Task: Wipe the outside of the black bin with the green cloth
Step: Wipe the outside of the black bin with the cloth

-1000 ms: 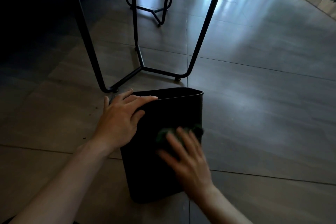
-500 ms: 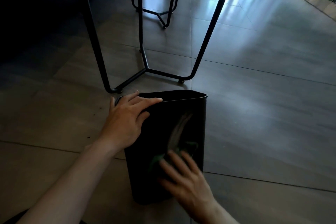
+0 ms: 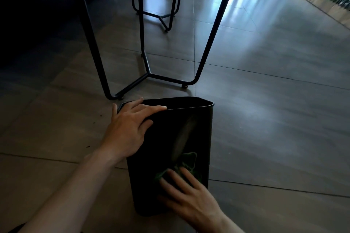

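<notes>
The black bin [image 3: 200, 130] stands upright on the tiled floor in front of me. My left hand [image 3: 128, 128] grips its near-left rim, fingers curled over the top edge. The green cloth [image 3: 186, 162] lies flat against the lower part of the bin's near wall. My right hand [image 3: 187, 195] presses on the cloth with fingers spread, low on the wall near the bin's base. A pale streak runs up the wall above the cloth.
A black metal table frame [image 3: 147, 75] stands just behind the bin, its legs and floor bar close to the rim. A second dark frame [image 3: 162, 15] is farther back. A dark sofa [image 3: 34, 5] fills the far left. Open tiled floor [image 3: 274, 119] lies right.
My right hand has slid the cloth down the bin's near wall, from mid-height to near the base. My left hand has stayed on the rim.
</notes>
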Demonstrator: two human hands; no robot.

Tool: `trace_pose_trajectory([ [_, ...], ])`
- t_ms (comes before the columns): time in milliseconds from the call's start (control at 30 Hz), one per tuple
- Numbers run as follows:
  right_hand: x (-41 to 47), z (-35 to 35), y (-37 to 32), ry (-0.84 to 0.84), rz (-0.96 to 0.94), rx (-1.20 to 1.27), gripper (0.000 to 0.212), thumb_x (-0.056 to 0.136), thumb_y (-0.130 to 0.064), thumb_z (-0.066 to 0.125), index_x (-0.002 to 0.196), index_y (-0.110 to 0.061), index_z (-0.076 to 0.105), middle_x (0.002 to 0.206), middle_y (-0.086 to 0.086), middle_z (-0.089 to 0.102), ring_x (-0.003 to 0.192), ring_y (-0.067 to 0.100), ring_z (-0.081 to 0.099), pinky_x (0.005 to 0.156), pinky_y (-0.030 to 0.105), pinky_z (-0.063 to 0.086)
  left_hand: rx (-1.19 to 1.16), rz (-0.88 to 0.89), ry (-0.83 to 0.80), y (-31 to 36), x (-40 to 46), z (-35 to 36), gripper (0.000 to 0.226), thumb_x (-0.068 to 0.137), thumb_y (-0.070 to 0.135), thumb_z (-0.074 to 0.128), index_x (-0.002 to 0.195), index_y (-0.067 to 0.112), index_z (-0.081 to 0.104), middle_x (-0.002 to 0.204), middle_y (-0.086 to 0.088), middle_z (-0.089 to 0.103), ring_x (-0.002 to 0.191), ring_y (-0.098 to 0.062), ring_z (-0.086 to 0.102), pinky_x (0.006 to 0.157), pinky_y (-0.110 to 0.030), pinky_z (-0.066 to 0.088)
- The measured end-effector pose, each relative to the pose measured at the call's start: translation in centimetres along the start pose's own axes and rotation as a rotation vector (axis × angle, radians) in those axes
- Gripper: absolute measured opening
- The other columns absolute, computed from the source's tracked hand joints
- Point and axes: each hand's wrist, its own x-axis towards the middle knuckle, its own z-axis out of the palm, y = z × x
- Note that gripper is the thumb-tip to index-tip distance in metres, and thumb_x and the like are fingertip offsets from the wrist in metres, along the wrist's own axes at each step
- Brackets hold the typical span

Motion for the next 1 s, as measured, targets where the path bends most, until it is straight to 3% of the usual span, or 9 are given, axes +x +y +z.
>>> trace_pose_trajectory([
  [67, 0.5, -1.3, 2.3, 0.114, 0.159, 0.089, 0.035, 0.098, -0.026, 0.057, 0.132, -0.035, 0.061, 0.145, 0.007, 0.058, 0.135, 0.035, 0.053, 0.104, 0.052, 0.05, 0.0, 0.0, -0.005, 0.1, 0.0, 0.0, 0.047, 0.102, 0.026, 0.05, 0.136, 0.059, 0.046, 0.134, 0.031, 0.054, 0.15, -0.006, 0.023, 0.12, -0.066, 0.002],
  [167, 3.9, -3.8, 6.4, 0.353, 0.598, 0.214, 0.044, 0.094, -0.014, 0.061, 0.136, -0.026, 0.061, 0.143, 0.014, 0.051, 0.133, 0.042, 0.048, 0.102, 0.059, 0.049, -0.006, -0.001, -0.008, 0.1, 0.0, -0.1, 0.048, 0.102, 0.026, 0.049, 0.136, 0.06, 0.046, 0.137, 0.03, 0.053, 0.15, -0.005, 0.022, 0.12, -0.065, 0.002],
  [267, 7.5, -5.5, 7.2, 0.42, 0.861, 0.327, 0.051, 0.089, -0.005, 0.061, 0.139, -0.019, 0.061, 0.143, 0.016, 0.05, 0.132, 0.041, 0.047, 0.1, 0.06, 0.049, -0.004, -0.004, -0.008, 0.2, 0.0, -0.3, 0.047, 0.103, 0.026, 0.049, 0.136, 0.058, 0.046, 0.138, 0.028, 0.054, 0.15, -0.005, 0.022, 0.12, -0.064, 0.002],
  [400, 6.5, -5.5, 2.6, 0.212, 0.585, 0.278, 0.046, 0.085, -0.014, 0.058, 0.129, -0.027, 0.067, 0.131, 0.009, 0.062, 0.118, 0.037, 0.059, 0.091, 0.055, 0.053, 0.015, -0.01, 0.004, 0.2, 0.1, -0.1, 0.046, 0.103, 0.025, 0.049, 0.137, 0.056, 0.046, 0.137, 0.027, 0.055, 0.15, -0.006, 0.022, 0.121, -0.065, 0.003],
  [467, 4.9, -6.2, 1.6, 0.04, 0.472, 0.458, 0.051, 0.081, -0.018, 0.053, 0.126, -0.037, 0.064, 0.13, -0.005, 0.06, 0.115, 0.025, 0.059, 0.086, 0.046, 0.056, 0.014, -0.007, 0.004, 0.3, 0.0, -0.1, 0.046, 0.103, 0.026, 0.049, 0.137, 0.056, 0.046, 0.136, 0.028, 0.055, 0.15, -0.005, 0.022, 0.121, -0.065, 0.002],
  [600, 3.8, -7.9, 4.4, -0.089, 0.599, 0.9, 0.058, 0.076, -0.014, 0.057, 0.126, -0.043, 0.063, 0.118, -0.021, 0.058, 0.113, 0.004, 0.058, 0.095, 0.035, 0.053, 0.007, 0.019, -0.014, 0.3, 0.2, 0.0, 0.045, 0.103, 0.026, 0.05, 0.136, 0.056, 0.047, 0.13, 0.034, 0.05, 0.15, -0.006, 0.022, 0.121, -0.064, 0.0],
  [733, 5.2, -8.4, 7.3, 0.293, 0.879, 0.783, 0.044, 0.08, -0.002, 0.071, 0.114, -0.03, 0.072, 0.119, -0.01, 0.049, 0.11, 0.013, 0.057, 0.093, 0.027, 0.055, -0.016, 0.038, -0.026, 0.4, 0.0, 0.0, 0.045, 0.102, 0.026, 0.05, 0.135, 0.057, 0.049, 0.127, 0.036, 0.05, 0.15, -0.004, 0.021, 0.121, -0.065, 0.001],
  [833, 6.8, -7.7, 7.5, 0.608, 1.11, 0.569, 0.04, 0.073, 0.002, 0.082, 0.104, -0.018, 0.066, 0.119, -0.007, 0.04, 0.104, 0.016, 0.053, 0.084, 0.009, 0.049, -0.021, 0.042, -0.027, 0.4, -0.1, 0.0, 0.045, 0.102, 0.026, 0.05, 0.134, 0.058, 0.048, 0.125, 0.038, 0.05, 0.15, -0.002, 0.021, 0.121, -0.065, -0.001],
  [1000, 8.5, -5.9, 5.6, 0.796, 1.171, 0.516, 0.049, 0.064, 0.009, 0.082, 0.098, -0.014, 0.055, 0.118, 0.002, 0.039, 0.104, 0.01, 0.045, 0.083, 0.003, 0.043, -0.017, 0.036, -0.011, 0.2, -0.2, 0.0, 0.046, 0.102, 0.025, 0.051, 0.134, 0.058, 0.048, 0.125, 0.04, 0.049, 0.149, -0.003, 0.022, 0.121, -0.065, -0.002],
])
